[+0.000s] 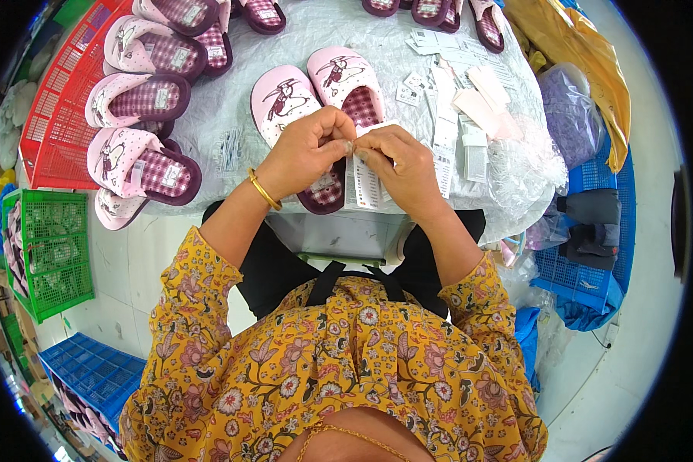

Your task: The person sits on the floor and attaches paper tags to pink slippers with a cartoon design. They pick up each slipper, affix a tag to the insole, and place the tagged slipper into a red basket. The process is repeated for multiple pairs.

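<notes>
A pair of pink slippers [283, 95] with a dark rabbit design and maroon checked insoles lies in front of me, toes pointing away. Over their open ends, my left hand [308, 150] and my right hand [399, 163] meet with thumbs and forefingers pinched together. Between them hangs a white printed label card [362, 186], gripped near its top; my fingers hide its upper part. Any smaller piece at the fingertips is too covered to make out. Part of the left slipper's insole [323, 192] shows below my left wrist.
More pink slippers [148, 98] line the table's left side, and others [487, 23] the far edge. Label sheets and cards [481, 100] lie scattered on the plastic-covered table [223, 100] at right. Around it stand red [54, 115], green [58, 246] and blue baskets [92, 369].
</notes>
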The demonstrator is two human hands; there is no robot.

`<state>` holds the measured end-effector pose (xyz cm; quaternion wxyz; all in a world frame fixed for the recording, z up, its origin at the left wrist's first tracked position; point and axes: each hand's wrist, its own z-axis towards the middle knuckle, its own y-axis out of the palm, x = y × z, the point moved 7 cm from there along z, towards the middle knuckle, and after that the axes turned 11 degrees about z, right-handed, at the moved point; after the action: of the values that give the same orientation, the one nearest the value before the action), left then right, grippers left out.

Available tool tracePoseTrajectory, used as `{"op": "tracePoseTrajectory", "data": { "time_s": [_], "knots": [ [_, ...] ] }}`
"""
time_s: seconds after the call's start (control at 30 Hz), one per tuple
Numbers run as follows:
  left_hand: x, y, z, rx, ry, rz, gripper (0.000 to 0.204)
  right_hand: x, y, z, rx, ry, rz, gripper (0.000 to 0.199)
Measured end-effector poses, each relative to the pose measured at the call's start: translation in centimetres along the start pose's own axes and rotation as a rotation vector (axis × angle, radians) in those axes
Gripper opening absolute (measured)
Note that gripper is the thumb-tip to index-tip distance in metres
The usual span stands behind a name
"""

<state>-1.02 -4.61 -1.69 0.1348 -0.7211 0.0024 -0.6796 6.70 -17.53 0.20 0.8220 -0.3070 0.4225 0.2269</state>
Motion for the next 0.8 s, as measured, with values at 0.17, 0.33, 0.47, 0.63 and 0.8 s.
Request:
{"op": "tracePoseTrajectory", "data": {
  "time_s": [0.17, 0.33, 0.47, 0.63, 0.8],
  "knots": [
    [0.2, 0.1, 0.0, -0.028, 0.005, -0.021, 0.011, 0.2, -0.3, 0.1, -0.057, 0.146, 0.089, 0.009],
    [-0.1, 0.1, 0.0, -0.050, 0.007, 0.013, 0.012, -0.1, 0.1, 0.3, -0.117, 0.134, 0.052, 0.009],
    [-0.5, 0.1, -0.1, -0.014, 0.111, 0.133, 0.013, 0.0, 0.4, 0.2, -0.166, 0.149, 0.018, 0.010],
    [-0.3, 0.3, -0.7, -0.040, 0.032, 0.079, 0.011, 1.3, 0.4, 0.2, -0.176, 0.345, 0.160, 0.009],
    [-0.7, 0.0, -0.7, -0.045, 0.009, 0.150, 0.011, 1.1, 0.4, 0.5, -0.162, 0.368, 0.126, 0.010]
  ]
}}
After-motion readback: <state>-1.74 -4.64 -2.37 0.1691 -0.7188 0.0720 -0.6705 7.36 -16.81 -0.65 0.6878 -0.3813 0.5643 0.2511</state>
